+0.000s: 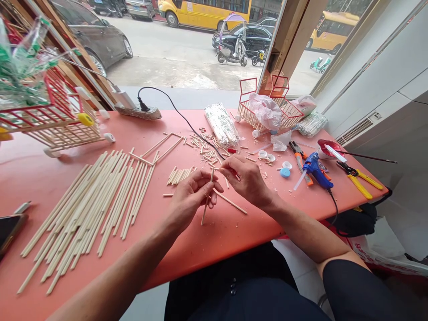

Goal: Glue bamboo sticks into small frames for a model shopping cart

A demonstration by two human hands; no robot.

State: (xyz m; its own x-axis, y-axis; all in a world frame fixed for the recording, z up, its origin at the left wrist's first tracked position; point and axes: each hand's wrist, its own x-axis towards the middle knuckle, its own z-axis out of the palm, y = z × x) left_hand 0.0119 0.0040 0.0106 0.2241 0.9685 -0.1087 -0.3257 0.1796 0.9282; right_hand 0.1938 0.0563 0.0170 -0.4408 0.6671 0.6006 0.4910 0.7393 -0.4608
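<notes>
My left hand point(190, 194) is closed around a thin wooden stick point(204, 214), which stands steeply tilted over the table. Close to the stick's top end, my right hand point(245, 178) pinches a short wooden stick point(216, 169), mostly covered by the fingers. Another wooden stick point(234, 203) slants across the tabletop just below my hands. Beside my left hand lies a row of short cut sticks point(179, 176). A large bundle of long wooden sticks point(83, 209) spreads over the left side, with an open three-sided stick frame point(160, 147) at its upper end.
A blue glue gun point(316, 171), pliers point(297, 156) and yellow-handled cutters point(359, 178) lie right. Small stick baskets point(270, 107) and a wrapped pack of sticks point(220, 122) stand behind. A black cable point(180, 111) runs from a power strip point(143, 112). A phone point(10, 232) lies left.
</notes>
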